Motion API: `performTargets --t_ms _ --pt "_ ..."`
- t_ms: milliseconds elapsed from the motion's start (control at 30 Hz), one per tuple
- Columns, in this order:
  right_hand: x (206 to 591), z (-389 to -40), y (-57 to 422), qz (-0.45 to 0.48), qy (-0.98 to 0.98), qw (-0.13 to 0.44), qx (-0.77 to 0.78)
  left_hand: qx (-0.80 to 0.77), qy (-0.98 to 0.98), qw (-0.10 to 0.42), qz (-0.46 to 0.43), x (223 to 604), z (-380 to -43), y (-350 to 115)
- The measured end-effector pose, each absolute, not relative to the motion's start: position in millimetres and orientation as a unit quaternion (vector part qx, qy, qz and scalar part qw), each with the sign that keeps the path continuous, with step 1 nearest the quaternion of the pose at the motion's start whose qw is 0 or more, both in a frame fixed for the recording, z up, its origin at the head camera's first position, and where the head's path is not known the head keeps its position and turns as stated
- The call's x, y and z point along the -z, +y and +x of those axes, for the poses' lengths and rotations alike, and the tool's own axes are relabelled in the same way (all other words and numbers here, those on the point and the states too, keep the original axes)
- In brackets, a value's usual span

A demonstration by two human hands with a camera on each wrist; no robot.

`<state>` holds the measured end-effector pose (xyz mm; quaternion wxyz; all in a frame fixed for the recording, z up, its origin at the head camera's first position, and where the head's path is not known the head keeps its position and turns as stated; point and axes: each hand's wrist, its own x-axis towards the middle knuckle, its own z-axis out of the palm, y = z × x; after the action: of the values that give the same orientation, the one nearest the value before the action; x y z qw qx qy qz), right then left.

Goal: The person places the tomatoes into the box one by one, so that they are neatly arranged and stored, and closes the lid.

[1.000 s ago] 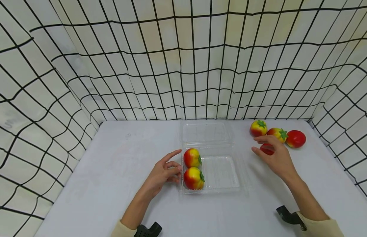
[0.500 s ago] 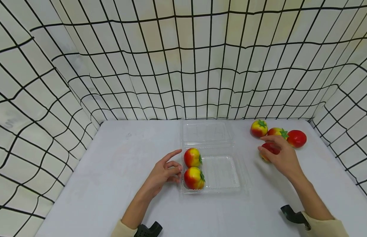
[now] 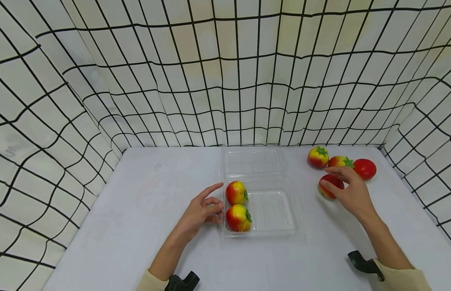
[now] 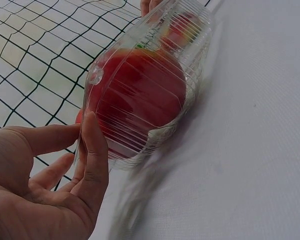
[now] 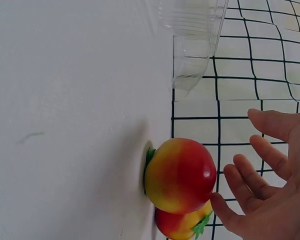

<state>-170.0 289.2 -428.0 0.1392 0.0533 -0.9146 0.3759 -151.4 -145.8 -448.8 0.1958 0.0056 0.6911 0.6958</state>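
Note:
A clear plastic clamshell box lies with its lid folded back. Two red-and-yellow fruits with green leaf crowns, a rear fruit and a front fruit, sit along its left side. My left hand pinches the box's left rim between thumb and index finger, seen closely in the left wrist view. My right hand hovers around a similar fruit, which rests leaf side down on the table. In the right wrist view, the right hand's fingers spread loosely beside this fruit.
Behind the right hand lie a yellow-red fruit, another leafy one and a redder one. Black netting over pale walls encloses the white table at the back and sides.
My right hand has shifted slightly right and lower around the fruit, showing more of it. The left hand and the box stay put.

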Motion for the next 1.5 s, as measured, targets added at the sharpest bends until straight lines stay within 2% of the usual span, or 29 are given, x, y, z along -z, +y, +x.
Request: performTargets --t_ms 800,1200,1500 --pt "437.7 -176.0 305.1 0.034 -0.928 0.108 -0.356 -0.697 0.689 0.199 0.004 450.5 -150.9 -146.1" --pt "448.2 -182.1 311.3 0.036 -0.932 0.036 -0.358 -0.694 0.693 0.196 0.002 450.5 -151.2 -146.0" --pt "451.8 -184.4 311.4 0.061 -0.929 0.02 -0.366 -0.693 0.694 0.195 0.003 449.6 -151.1 -145.9"
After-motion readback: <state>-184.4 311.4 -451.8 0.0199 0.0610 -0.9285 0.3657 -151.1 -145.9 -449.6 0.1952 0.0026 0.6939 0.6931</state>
